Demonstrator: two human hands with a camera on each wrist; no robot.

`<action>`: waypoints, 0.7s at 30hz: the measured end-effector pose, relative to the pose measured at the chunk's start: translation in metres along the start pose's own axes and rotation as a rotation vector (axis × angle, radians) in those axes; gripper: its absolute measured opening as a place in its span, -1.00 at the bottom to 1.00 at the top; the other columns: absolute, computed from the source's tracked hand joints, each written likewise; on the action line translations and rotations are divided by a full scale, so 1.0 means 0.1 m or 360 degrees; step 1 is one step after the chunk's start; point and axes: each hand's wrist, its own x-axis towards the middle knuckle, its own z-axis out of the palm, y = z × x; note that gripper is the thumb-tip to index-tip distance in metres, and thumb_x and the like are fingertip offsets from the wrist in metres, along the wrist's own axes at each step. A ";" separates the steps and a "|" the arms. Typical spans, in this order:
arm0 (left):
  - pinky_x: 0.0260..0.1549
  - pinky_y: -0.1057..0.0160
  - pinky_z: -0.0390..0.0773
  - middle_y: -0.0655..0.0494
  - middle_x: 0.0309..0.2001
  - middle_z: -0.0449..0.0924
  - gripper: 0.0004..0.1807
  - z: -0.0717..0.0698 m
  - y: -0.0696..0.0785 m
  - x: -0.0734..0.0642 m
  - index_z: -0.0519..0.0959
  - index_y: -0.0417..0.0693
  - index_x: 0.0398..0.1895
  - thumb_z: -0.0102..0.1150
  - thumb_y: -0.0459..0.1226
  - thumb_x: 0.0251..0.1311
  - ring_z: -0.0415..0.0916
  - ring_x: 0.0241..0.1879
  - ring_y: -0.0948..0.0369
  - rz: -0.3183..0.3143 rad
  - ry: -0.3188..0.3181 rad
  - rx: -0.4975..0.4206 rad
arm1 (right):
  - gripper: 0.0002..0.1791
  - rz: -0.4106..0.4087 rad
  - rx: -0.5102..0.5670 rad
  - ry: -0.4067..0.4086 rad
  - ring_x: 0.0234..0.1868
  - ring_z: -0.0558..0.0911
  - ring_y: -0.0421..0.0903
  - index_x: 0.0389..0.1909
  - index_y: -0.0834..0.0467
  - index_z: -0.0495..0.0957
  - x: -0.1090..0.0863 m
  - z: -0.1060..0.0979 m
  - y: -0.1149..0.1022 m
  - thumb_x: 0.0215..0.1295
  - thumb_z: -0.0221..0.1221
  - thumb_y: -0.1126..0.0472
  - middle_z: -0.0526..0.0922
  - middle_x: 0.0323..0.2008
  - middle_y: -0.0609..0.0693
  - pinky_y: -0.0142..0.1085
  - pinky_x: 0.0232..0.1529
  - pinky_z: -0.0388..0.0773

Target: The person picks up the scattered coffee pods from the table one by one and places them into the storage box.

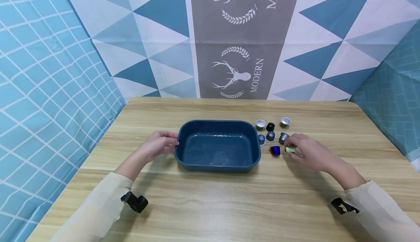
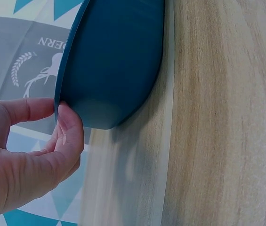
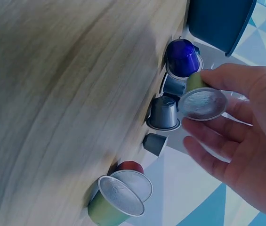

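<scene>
A dark blue rectangular baking dish (image 1: 218, 169) stands on the wooden table. My left hand (image 1: 160, 145) pinches its left rim between thumb and fingers, as the left wrist view shows close up. On the dish's right side, my right hand (image 1: 306, 152) holds a small green coffee capsule (image 3: 202, 104) by its sides, foil lid facing the wrist camera. A shiny purple-blue capsule (image 1: 275, 150) lies between that hand and the dish. Just beyond the fingers is a dark silver capsule (image 1: 283, 137).
More capsules cluster by the dish's right end: a blue one (image 1: 261, 139), a grey one (image 1: 270, 136), a black one (image 1: 270, 127) and two with pale foil (image 1: 260, 124). The right wrist view also shows a light green capsule (image 3: 105, 210) and a red one (image 3: 130, 165).
</scene>
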 end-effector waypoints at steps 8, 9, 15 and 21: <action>-0.22 0.42 0.61 0.07 -0.15 0.51 -0.55 0.01 0.00 -0.01 0.32 -0.46 0.18 0.03 -0.36 0.30 0.52 -0.26 0.35 -0.0013 0.0006 0.0002 | -0.73 -0.0093 -0.0056 0.0196 -0.16 0.62 -0.06 -0.18 0.19 0.58 0.03 0.02 -0.02 0.07 0.34 0.29 0.64 -0.20 0.06 -0.09 -0.16 0.61; -0.22 0.42 0.61 0.07 -0.14 0.51 -0.55 0.01 0.00 -0.01 0.32 -0.46 0.18 0.03 -0.36 0.30 0.52 -0.26 0.35 -0.0014 0.0006 0.0000 | -0.73 -0.0104 -0.0060 0.0214 -0.17 0.61 -0.07 -0.19 0.19 0.58 0.04 0.02 -0.02 0.06 0.34 0.29 0.64 -0.21 0.05 -0.10 -0.17 0.61; -0.22 0.41 0.62 0.06 -0.14 0.52 -0.57 0.01 -0.01 -0.01 0.32 -0.46 0.17 0.02 -0.37 0.30 0.53 -0.25 0.34 -0.0013 0.0009 -0.0009 | -0.73 -0.0156 -0.0086 0.0293 -0.22 0.59 -0.13 -0.22 0.18 0.59 0.06 0.02 -0.03 0.03 0.37 0.29 0.63 -0.26 0.01 -0.15 -0.21 0.62; -0.22 0.40 0.62 0.07 -0.16 0.51 -0.58 0.01 -0.01 0.00 0.32 -0.46 0.16 0.02 -0.37 0.30 0.53 -0.25 0.33 -0.0013 0.0013 -0.0017 | -0.74 -0.0192 -0.0093 0.0336 -0.25 0.57 -0.16 -0.25 0.16 0.58 0.08 0.00 -0.05 0.00 0.37 0.28 0.62 -0.29 -0.02 -0.18 -0.24 0.61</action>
